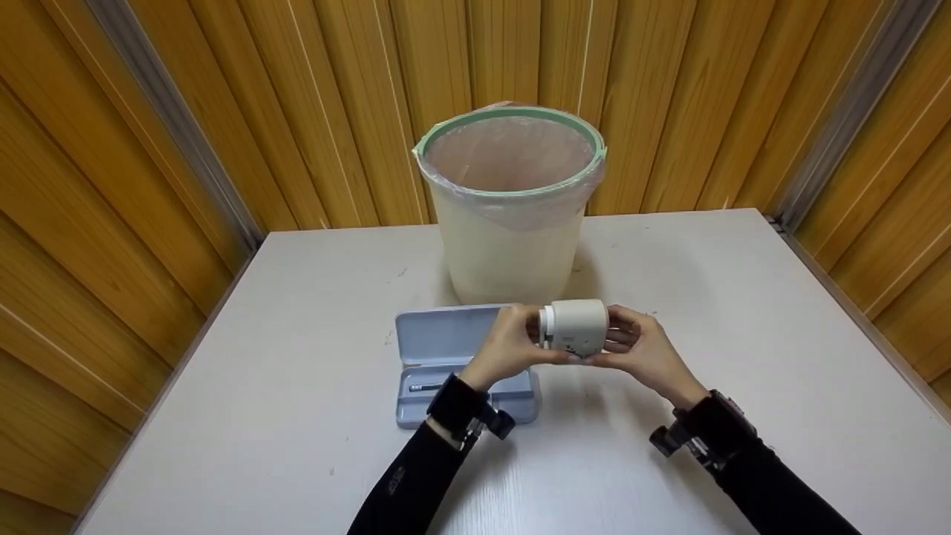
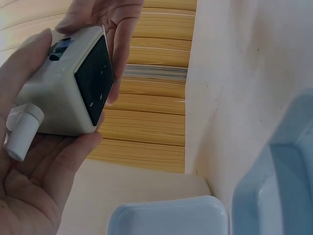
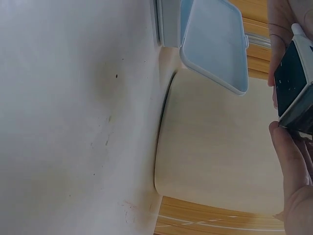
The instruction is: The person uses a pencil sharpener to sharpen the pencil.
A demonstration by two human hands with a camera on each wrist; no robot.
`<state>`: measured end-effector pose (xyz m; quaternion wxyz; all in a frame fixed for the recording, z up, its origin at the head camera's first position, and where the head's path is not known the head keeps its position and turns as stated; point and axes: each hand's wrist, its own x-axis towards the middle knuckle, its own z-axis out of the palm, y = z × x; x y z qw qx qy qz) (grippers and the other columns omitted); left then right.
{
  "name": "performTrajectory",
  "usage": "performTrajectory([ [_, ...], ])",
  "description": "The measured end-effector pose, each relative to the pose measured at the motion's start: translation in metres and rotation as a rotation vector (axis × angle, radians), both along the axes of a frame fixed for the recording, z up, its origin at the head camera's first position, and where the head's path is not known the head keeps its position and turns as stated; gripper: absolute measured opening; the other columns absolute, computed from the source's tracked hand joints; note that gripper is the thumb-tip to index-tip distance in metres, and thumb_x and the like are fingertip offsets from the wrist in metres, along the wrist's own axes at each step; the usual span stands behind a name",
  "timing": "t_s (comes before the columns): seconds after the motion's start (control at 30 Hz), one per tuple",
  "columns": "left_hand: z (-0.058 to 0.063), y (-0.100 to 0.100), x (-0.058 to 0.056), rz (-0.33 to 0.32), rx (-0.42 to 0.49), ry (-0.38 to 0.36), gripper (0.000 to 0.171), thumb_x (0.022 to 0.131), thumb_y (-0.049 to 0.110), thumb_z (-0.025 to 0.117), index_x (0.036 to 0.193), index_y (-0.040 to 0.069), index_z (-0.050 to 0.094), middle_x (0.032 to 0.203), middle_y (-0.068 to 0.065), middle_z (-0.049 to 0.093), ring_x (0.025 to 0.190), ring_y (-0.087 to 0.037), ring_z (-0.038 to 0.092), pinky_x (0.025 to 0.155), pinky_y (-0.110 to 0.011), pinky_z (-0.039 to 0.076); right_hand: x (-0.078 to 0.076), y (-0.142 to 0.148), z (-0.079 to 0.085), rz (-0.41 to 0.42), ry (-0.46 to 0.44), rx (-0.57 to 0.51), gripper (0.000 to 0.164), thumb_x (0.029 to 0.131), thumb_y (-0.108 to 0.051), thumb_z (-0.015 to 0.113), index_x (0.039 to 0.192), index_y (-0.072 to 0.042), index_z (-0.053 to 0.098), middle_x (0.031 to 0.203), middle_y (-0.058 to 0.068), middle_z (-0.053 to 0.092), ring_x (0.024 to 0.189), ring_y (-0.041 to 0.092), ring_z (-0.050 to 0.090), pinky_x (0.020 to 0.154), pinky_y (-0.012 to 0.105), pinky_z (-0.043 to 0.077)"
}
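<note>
Both hands hold a cream hand-crank pencil sharpener above the table. My left hand grips its left end, where a white crank handle sticks out. The right hand holds the opposite end, thumb along the lower edge. A dark panel covers one face of the sharpener, seen in both wrist views. Behind and below the left hand lies an open light-blue pencil case, its lid raised. One small dark stick-like item lies in its base; the forearm hides part of the case.
A tall cream bin with a green rim and a clear liner stands behind the pencil case. Wood-patterned walls enclose the white table at the back and sides.
</note>
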<state>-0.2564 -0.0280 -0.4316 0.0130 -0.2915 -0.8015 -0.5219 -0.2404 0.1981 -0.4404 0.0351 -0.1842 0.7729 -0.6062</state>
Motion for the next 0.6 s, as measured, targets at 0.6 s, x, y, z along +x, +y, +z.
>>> performTrajectory([
  [0.6, 0.005, -0.008, 0.001, -0.093, -0.341, 0.028, 0.076, 0.065, 0.026, 0.092, 0.132, 0.008, 0.06, 0.126, -0.005, 0.068, 0.113, -0.015, 0.063, 0.101, -0.027, 0.049, 0.005, -0.004, -0.008, 0.078, 0.118, 0.138, 0.059, 0.075, 0.0, 0.082, 0.125, -0.003, 0.05, 0.121, 0.019, 0.056, 0.1, 0.029, 0.065, 0.082, 0.027, 0.058],
])
